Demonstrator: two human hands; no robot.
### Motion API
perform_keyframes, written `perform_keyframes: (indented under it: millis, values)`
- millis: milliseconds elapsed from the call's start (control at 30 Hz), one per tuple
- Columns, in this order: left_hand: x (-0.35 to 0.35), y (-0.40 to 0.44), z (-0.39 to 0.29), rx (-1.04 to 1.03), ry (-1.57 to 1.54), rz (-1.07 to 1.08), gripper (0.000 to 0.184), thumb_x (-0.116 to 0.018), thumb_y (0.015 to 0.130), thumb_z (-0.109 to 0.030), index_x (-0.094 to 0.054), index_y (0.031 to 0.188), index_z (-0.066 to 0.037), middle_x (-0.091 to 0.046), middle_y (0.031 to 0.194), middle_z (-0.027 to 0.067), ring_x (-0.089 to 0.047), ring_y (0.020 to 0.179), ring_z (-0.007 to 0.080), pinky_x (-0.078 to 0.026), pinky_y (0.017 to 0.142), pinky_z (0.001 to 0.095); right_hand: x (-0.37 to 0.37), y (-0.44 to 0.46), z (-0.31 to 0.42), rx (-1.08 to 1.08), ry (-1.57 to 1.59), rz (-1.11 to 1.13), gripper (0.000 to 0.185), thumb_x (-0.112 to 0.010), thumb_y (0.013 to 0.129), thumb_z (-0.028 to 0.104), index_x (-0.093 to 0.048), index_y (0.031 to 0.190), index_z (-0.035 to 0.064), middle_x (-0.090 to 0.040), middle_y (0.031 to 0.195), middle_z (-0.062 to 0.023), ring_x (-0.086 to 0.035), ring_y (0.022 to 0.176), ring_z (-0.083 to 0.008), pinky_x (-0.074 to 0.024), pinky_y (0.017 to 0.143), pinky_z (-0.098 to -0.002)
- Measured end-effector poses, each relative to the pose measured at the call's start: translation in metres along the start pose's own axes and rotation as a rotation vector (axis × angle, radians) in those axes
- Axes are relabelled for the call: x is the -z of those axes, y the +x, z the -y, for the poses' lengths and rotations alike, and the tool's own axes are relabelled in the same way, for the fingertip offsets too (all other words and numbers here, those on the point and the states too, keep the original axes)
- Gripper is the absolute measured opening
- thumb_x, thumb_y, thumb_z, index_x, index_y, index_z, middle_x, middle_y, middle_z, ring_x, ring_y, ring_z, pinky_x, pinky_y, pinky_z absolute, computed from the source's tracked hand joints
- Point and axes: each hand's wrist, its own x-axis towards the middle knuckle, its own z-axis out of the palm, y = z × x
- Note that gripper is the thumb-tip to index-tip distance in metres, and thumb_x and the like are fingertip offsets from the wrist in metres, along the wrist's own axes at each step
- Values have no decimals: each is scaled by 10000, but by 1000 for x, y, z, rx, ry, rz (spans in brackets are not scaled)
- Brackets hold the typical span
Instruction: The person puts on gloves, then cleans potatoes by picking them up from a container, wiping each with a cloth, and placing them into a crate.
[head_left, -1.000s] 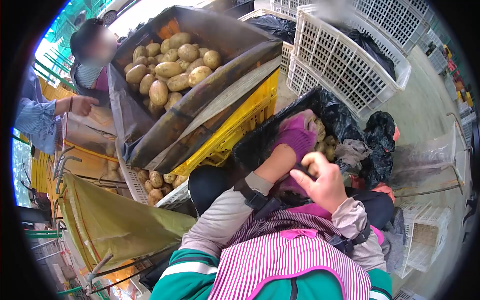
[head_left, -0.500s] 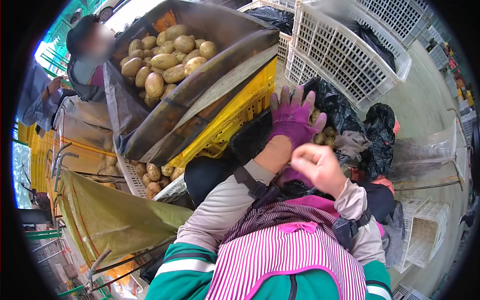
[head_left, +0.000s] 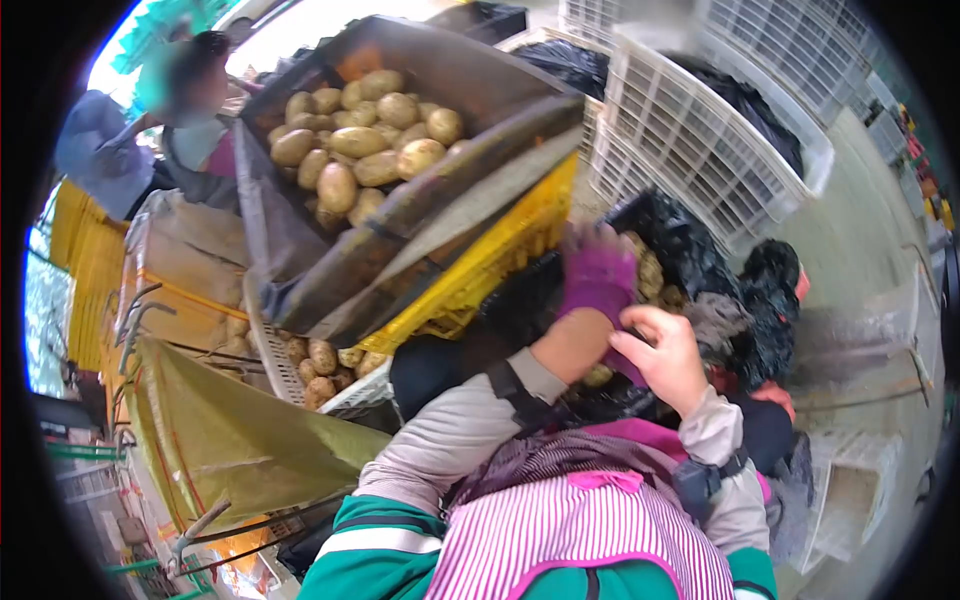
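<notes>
Left hand (head_left: 600, 278): one, mine, in a purple glove (head_left: 597, 297), raised over the black-lined crate (head_left: 525, 292); fingers blurred, so I cannot tell whether they are spread or holding anything.

Right hand (head_left: 668, 358): one, mine, bare, thumb and forefinger drawn close at the cuff side of my left wrist. The hands are together at that wrist, or very nearly; whether the fingertips pinch the cuff, I cannot tell.

Purple cloth or second glove: one piece, beneath the right hand, partly hidden.

Potatoes (head_left: 650, 275): some in the black-lined crate, just beyond the glove; more potatoes (head_left: 337, 187) heaped in the dark-lined bin (head_left: 440, 200) to my left.

Grey rag (head_left: 716, 320): one, to the right of my fingers, beside the black plastic (head_left: 770, 295).

Wrist straps: one on each forearm, the left strap (head_left: 517, 393) over the sleeve, near the bare skin.

Faults possible, in my judgement:
- Cuff slips or springs back, if only the tips of two fingers have it.
- Cuff rolls or bunches at the wrist, if it is pulled from one side alone.
- Glove tears or stretches, if tugged hard at the edge.
- Bare knuckles get scraped or dirtied, if the right hand drops among the potatoes.
- Loose purple piece slides into the crate, if my forearm brushes it.
</notes>
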Motion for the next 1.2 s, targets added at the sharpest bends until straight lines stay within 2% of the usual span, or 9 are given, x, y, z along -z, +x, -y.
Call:
perform_keyframes:
  millis: [200,300,467,600,667,867,900,1100,1200]
  values:
    - [5,-8,-13,-273,-501,-142,467,-599,829,-440,-621,1230,-200,-456,1418,129,-350,1322,433,-265,1057,627,5,-16,0,-217,187,349,141,-697,822,17,-639,921,-65,-652,801,-19,-579,740,-56,-478,674,-218]
    - [-21,-14,-13,-179,-1225,396,446,-552,909,-415,-600,1228,-108,-543,1308,172,-527,1171,350,-427,975,452,-3,-14,2,-93,96,376,133,-687,834,28,-639,929,-52,-650,796,-15,-576,734,-50,-473,660,-218]
    - [-33,-21,5,63,-1493,571,335,-448,989,-287,-578,1135,-15,-637,1145,178,-629,1027,266,-485,862,361,19,-6,21,-7,-139,184,121,-681,846,39,-627,936,-20,-569,711,37,-528,646,-31,-429,577,-212]
    - [44,-28,59,-77,-843,274,401,-444,994,-393,-608,1009,-28,-679,991,143,-660,878,220,-500,714,335,53,-7,22,-23,45,-106,255,-711,819,11,-590,1041,41,-411,672,86,-459,582,3,-356,459,-190]
    - [86,-16,65,331,-1280,857,481,-477,971,-494,-620,1021,-37,-677,954,116,-662,772,184,-504,652,322,49,-11,34,-162,239,-80,399,-735,804,15,-531,1143,62,-555,760,49,-530,618,-29,-410,465,-183]
    - [86,-37,29,482,-1816,1173,551,-482,945,-566,-670,966,-49,-657,797,36,-607,672,106,-480,593,242,25,-8,-9,-92,361,108,683,-812,701,-44,-459,1278,49,-595,837,5,-569,684,-46,-465,553,-197]
    - [78,-37,32,-22,-1745,1047,523,-506,937,-544,-666,960,-46,-662,798,31,-603,672,92,-468,588,214,24,-11,-2,-119,334,123,759,-835,672,-37,-436,1313,39,-554,791,29,-498,656,-26,-407,549,-185]
    - [64,-47,39,-201,-1625,950,354,-404,1016,-303,-632,944,-44,-648,803,25,-572,642,73,-456,565,214,35,-25,-15,-172,372,171,679,-790,726,-22,-437,1305,25,-515,761,37,-513,661,-53,-429,567,-202]
    - [66,-49,39,125,-1831,1132,362,-404,1016,-305,-619,920,-30,-620,776,5,-557,638,68,-445,560,201,34,-27,-15,-213,463,29,484,-723,800,-2,-468,1210,33,-572,801,4,-599,638,-97,-519,538,-230]
